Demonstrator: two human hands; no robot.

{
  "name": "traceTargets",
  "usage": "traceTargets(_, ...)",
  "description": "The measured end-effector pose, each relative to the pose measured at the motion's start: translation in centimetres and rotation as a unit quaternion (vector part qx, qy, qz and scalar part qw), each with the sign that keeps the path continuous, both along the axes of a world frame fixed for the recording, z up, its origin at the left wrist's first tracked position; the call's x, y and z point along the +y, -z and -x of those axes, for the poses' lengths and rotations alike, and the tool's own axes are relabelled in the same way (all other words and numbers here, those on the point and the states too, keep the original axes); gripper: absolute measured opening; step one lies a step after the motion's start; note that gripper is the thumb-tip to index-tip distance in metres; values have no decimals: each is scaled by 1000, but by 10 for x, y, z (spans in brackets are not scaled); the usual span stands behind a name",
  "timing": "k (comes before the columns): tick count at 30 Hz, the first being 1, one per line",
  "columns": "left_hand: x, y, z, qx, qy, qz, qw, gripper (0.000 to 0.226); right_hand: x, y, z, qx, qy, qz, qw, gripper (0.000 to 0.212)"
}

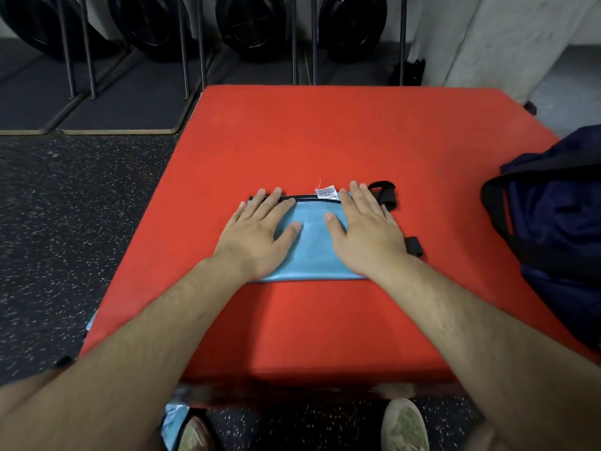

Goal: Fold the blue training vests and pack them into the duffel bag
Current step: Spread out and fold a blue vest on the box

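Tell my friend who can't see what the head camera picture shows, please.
A left hand and a right hand press flat on a folded blue vest on a red mat. A dark blue duffel bag sits at the mat's right side.

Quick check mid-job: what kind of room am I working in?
Most likely a gym: speckled rubber floor, a row of black fan-wheel machines by the wall, and a red padded platform as the worktop.

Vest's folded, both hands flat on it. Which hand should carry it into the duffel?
Right, probably. The duffel bag sits at the right edge of the red mat, nearest the right hand; the left hand would have to cross the folded blue vest and the other arm.
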State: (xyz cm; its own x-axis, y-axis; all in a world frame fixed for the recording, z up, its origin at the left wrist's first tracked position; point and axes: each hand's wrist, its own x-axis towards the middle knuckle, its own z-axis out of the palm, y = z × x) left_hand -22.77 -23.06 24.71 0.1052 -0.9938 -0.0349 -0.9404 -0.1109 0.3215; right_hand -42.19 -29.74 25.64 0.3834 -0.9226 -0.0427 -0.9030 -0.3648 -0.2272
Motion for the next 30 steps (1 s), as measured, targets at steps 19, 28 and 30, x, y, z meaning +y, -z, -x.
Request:
traceTargets(19,15,-28,9,-139,-44,75,986,37,32,-13,31,2,-168,159,973,41)
traceTargets(28,43,-23,16,-30,170,169,970,35,54,-37,52,1,-242,-31,970,62)
traceTargets(30,46,-20,17,-10,203,124,971,45,51,-35,52,-10,-237,-22,971,50)
